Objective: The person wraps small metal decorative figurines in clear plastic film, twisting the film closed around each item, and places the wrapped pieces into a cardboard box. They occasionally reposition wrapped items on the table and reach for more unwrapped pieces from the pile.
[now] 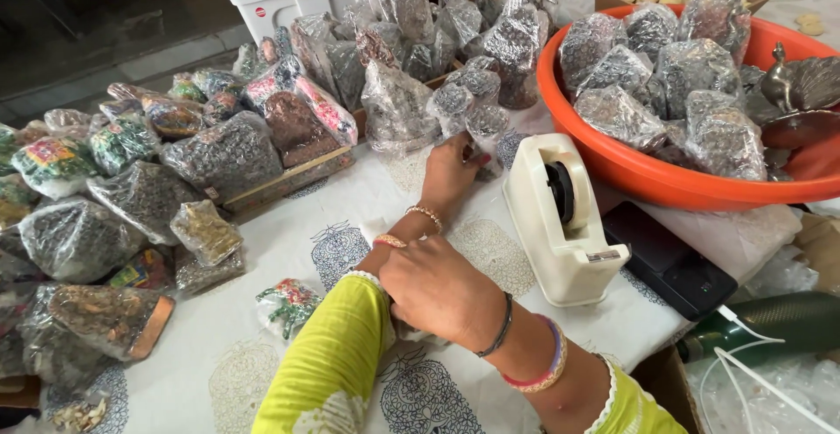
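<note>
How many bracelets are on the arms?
4 that I can see: two on the left wrist, a gold chain and a pink-gold bangle; two on the right wrist, a thin dark bangle and a pink-purple one. Sleeves may hide more.

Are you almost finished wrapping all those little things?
Lots look done: wrapped packets cover the table, and more fill the orange tub. In hand: the left hand reaches to a small wrapped packet, while the right hand presses on the tablecloth. Left: a bare metal bird sits unwrapped in the tub.
</note>
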